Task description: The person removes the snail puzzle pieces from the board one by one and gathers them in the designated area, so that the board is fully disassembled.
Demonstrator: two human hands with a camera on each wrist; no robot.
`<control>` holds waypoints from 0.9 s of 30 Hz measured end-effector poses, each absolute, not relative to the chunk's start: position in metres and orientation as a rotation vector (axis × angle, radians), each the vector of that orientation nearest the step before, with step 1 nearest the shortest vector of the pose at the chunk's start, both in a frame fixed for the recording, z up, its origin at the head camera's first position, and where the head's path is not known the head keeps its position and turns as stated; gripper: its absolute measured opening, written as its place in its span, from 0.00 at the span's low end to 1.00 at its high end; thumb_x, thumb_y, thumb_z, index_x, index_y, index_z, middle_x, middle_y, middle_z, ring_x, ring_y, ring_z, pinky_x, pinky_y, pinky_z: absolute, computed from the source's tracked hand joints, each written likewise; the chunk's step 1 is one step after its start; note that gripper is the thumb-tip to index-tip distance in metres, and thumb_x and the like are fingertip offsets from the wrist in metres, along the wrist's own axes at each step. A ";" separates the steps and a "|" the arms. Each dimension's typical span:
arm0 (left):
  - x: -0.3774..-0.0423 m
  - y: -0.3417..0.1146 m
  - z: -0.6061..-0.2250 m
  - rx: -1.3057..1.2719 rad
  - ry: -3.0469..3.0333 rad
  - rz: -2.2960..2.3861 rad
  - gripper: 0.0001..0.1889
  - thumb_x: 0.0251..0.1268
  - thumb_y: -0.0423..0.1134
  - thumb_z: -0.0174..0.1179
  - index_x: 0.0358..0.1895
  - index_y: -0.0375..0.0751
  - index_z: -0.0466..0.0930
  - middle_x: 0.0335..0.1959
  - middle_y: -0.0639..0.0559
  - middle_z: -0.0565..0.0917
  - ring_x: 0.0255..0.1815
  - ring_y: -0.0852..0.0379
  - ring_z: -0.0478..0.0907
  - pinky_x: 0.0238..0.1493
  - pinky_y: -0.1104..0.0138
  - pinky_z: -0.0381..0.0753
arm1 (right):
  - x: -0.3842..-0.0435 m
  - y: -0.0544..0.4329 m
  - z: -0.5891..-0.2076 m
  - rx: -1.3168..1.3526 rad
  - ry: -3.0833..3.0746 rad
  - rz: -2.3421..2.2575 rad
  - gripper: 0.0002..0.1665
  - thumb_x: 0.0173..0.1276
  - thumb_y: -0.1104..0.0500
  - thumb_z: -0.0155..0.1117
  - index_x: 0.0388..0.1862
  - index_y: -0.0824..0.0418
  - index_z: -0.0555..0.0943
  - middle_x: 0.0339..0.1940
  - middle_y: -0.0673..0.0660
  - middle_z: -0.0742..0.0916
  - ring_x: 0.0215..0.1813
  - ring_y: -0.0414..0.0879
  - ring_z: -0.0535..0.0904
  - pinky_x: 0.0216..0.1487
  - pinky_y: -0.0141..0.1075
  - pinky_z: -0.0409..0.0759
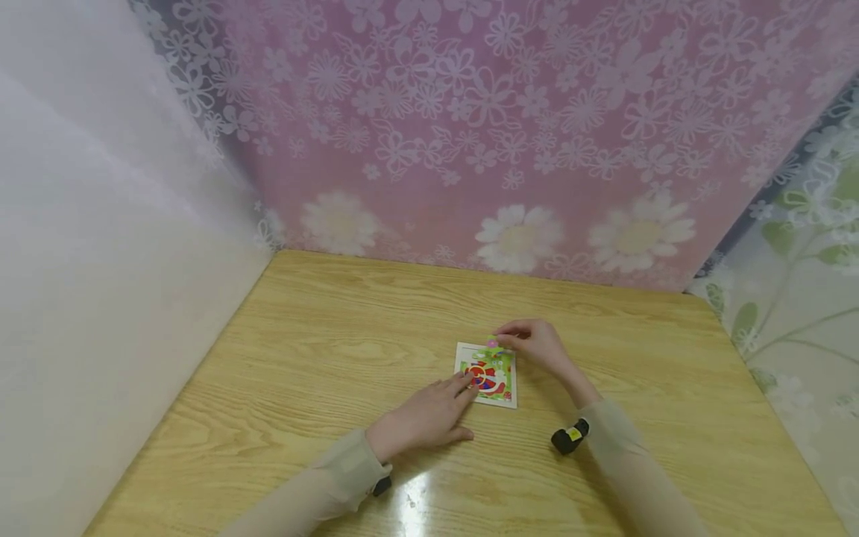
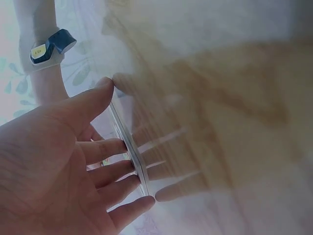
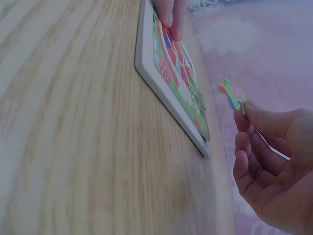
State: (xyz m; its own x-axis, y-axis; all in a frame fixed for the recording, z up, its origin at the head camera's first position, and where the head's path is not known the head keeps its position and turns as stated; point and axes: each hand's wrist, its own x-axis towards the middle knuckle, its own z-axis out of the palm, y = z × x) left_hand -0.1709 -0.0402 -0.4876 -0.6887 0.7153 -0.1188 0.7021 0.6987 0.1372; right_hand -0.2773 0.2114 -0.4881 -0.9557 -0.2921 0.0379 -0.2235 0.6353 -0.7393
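A small square jigsaw puzzle (image 1: 508,380) in a white frame lies on the wooden table, its picture red, blue and green. My left hand (image 1: 432,412) lies flat with its fingers outstretched, fingertips over the puzzle's left part. In the left wrist view, the fingers of this left hand (image 2: 83,161) reach to the white frame's edge (image 2: 129,144). Thumb and fingertips of my right hand (image 1: 535,344) pinch a green puzzle piece (image 3: 234,94) with a pink patch. That piece is held up over the puzzle's far edge, and the other right fingers (image 3: 252,164) are curled.
The light wooden table (image 1: 322,328) extends around the puzzle on all sides. A pink flowered curtain (image 1: 429,149) stands along its far edge, with a white wall (image 1: 134,224) at the left. Each wrist carries a small black camera (image 1: 569,437).
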 end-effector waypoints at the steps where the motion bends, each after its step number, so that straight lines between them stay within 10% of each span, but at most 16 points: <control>1: -0.171 -0.040 -0.488 1.158 2.746 0.122 0.40 0.73 0.61 0.55 0.78 0.39 0.61 0.81 0.41 0.57 0.80 0.47 0.56 0.76 0.57 0.63 | -0.277 0.214 -0.489 -0.429 2.771 -1.229 0.15 0.70 0.49 0.69 0.49 0.56 0.90 0.48 0.56 0.90 0.41 0.44 0.83 0.40 0.38 0.80; 27: -0.169 -0.039 -0.489 1.202 2.762 0.100 0.40 0.74 0.60 0.55 0.77 0.35 0.61 0.80 0.39 0.57 0.80 0.46 0.57 0.76 0.59 0.61 | -0.269 0.301 -0.475 -0.126 2.572 -1.507 0.26 0.75 0.54 0.64 0.62 0.72 0.80 0.54 0.68 0.87 0.47 0.48 0.89 0.52 0.44 0.85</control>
